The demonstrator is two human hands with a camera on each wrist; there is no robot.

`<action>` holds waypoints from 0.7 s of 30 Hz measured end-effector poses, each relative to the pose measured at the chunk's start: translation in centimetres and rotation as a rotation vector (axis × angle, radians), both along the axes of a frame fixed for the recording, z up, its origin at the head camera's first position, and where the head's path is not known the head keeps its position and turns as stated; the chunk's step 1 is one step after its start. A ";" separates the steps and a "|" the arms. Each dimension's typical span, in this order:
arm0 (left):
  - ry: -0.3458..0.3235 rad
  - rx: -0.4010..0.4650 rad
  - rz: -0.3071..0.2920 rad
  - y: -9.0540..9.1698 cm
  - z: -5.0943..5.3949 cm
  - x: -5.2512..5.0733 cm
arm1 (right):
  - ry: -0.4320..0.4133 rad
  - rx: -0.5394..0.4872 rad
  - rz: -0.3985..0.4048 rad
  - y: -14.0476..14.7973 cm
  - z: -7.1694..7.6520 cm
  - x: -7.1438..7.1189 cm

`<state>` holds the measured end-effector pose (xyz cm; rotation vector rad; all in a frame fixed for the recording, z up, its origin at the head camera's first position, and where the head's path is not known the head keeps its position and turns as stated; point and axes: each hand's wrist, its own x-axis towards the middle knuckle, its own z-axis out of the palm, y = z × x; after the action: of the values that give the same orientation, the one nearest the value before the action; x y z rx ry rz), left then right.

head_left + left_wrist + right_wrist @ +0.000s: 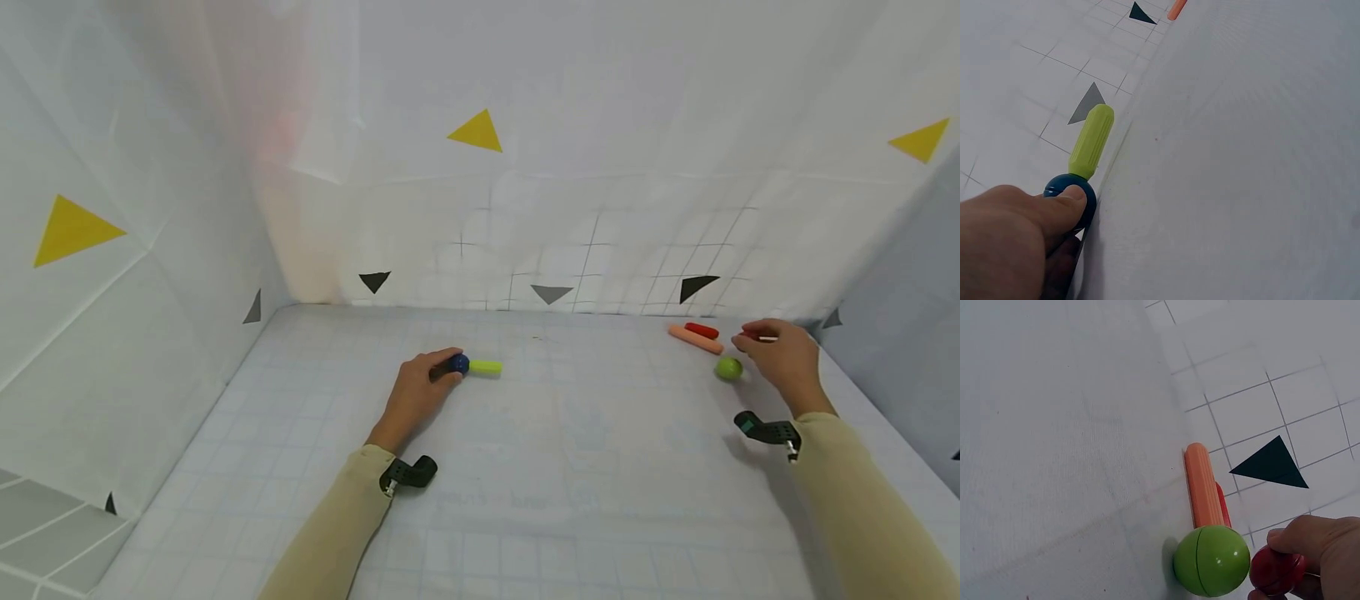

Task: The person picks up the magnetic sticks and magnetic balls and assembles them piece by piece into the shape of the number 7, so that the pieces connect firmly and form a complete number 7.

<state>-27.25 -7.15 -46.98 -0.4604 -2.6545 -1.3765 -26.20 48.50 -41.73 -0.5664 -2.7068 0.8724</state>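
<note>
Near the middle of the table, my left hand (417, 390) pinches a dark blue ball (459, 363) between thumb and fingers. A yellow-green ridged stick (1092, 140) extends from the ball's far side; whether the two are joined I cannot tell. Over at the right, my right hand (787, 360) holds a small red ball (1277, 570), mostly covered by the fingers in the head view. Beside that hand lies a shiny green ball (1212, 560) with a seam line. An orange ridged stick (694, 339) and a shorter-looking red stick (702, 331) lie side by side just beyond it.
A white sheet with faint grid lines covers the table (570, 467). White hanging sheets form a back wall (615, 200) and side walls, marked with yellow, black and grey triangles. Each wrist carries a dark camera mount.
</note>
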 end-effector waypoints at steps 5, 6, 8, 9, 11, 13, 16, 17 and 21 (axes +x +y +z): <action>0.000 0.003 0.006 0.0 0.1 0.0 | 0.000 -0.023 -0.015 -0.1 0.2 0.1; -0.001 0.005 0.006 0.0 0.1 0.0 | 0.004 -0.022 -0.012 -0.2 0.3 0.1; -0.002 0.006 0.006 0.0 0.1 0.1 | 0.007 -0.018 -0.007 -0.2 0.3 0.2; -0.005 0.006 0.007 0.0 0.1 0.0 | 0.009 -0.014 -0.004 -0.1 0.3 0.2; -0.008 0.010 0.006 0.1 0.1 0.1 | 0.008 -0.016 -0.001 -0.2 0.4 0.3; -0.006 0.009 0.006 0.1 0.1 0.1 | 0.005 -0.016 -0.001 -0.2 0.4 0.4; -0.003 0.011 0.002 0.0 0.0 0.1 | 0.009 -0.016 0.002 -0.4 0.6 0.5; -0.001 0.011 0.001 0.0 0.0 0.1 | 0.012 -0.013 0.004 -0.5 0.6 0.5; 0.004 0.015 -0.006 0.0 0.0 0.1 | 0.031 -0.006 0.015 -0.7 0.7 0.5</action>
<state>-27.19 -7.20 -47.01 -0.4691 -2.6404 -1.3944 -25.70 47.84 -41.03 -0.5301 -2.6849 0.8860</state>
